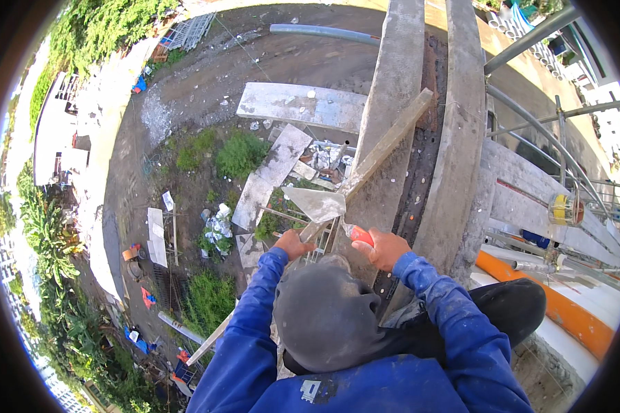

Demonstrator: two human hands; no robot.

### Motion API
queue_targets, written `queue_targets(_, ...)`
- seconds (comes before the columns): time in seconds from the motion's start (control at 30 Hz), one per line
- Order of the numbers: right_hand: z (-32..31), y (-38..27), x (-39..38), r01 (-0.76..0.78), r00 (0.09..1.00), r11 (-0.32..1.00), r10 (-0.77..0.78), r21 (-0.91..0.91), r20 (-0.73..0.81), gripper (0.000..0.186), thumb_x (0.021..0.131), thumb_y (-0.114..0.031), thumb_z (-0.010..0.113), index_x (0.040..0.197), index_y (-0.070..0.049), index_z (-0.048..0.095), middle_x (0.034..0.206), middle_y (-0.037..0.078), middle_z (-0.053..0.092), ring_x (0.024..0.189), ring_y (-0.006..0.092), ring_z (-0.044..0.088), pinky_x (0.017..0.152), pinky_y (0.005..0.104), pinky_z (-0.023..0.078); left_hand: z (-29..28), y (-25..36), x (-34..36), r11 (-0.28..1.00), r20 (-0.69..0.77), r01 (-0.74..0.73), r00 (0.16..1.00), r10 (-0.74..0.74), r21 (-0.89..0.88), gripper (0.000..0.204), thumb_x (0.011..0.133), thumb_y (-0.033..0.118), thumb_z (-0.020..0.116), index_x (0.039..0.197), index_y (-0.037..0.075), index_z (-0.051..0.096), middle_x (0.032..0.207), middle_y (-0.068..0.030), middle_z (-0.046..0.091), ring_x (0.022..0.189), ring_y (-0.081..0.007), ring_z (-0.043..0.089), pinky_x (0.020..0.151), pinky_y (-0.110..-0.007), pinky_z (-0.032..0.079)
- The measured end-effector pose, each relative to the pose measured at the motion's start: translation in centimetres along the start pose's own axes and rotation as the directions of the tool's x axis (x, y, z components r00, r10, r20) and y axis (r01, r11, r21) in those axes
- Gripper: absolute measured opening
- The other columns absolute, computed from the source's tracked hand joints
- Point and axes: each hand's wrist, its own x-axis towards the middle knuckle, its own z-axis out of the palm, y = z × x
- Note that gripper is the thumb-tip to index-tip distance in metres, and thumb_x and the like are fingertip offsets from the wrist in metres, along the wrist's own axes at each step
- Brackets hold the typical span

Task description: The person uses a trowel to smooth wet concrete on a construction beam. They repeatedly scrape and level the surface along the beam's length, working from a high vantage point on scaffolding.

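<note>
My right hand [387, 249] is closed on the red handle [359, 236] of a pointed trowel, whose pale, dusty blade [314, 202] lies over a long wooden batten [393, 138]. My left hand [292, 244] grips the batten below the blade, fingers wrapped round it. The batten runs diagonally up to the right across a concrete beam [393, 48]. My dark, dusty knee [324, 310] is just below both hands.
A second concrete ledge [461, 82] runs alongside. Scaffold tubes [537, 117], white planks [530, 193] and an orange member [544, 303] stand at the right. Far below on the left lie ground with slabs [296, 100], plants [241, 151] and debris.
</note>
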Motion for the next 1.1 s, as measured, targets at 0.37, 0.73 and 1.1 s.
queue_targets(0.37,0.9,0.8,0.5,0.015,1.000,1.000,-0.016,0.013,0.027,0.077,0.094,-0.073,0.038,0.115,-0.001,0.056,0.092,0.028,0.069,0.089,0.0453,0.067,0.079,0.0528,0.050,1.0,-3.4,1.6,0.997,0.043,-0.055,0.998,0.053,0.057,0.067,0.076,0.055,0.071,0.108,-0.004,0.069,0.094,-0.0320,0.068,0.096,-0.0437,0.067,0.088,-0.045,0.052)
queue_targets(0.73,0.6,-0.8,0.0,0.051,0.994,0.998,-0.055,0.046,0.093,0.082,0.092,-0.075,0.037,0.117,0.000,0.057,0.096,0.029,0.068,0.093,0.0458,0.066,0.083,0.0520,0.050,0.7,-0.3,0.5,0.964,-0.117,-0.266,0.957,0.266,0.021,0.064,0.077,0.049,0.072,0.114,-0.002,0.068,0.100,-0.0293,0.069,0.098,-0.0417,0.067,0.089,-0.044,0.051)
queue_targets(1.1,2.1,1.5,1.0,0.070,0.991,0.997,-0.071,0.018,0.112,0.080,0.094,-0.073,0.036,0.115,0.001,0.058,0.099,0.030,0.067,0.095,0.0459,0.065,0.083,0.0517,0.049,0.5,-1.1,0.6,0.984,-0.036,-0.175,0.984,0.173,-0.036,0.068,0.075,0.042,0.076,0.129,0.003,0.061,0.124,-0.0253,0.064,0.118,-0.0392,0.059,0.102,-0.042,0.044)
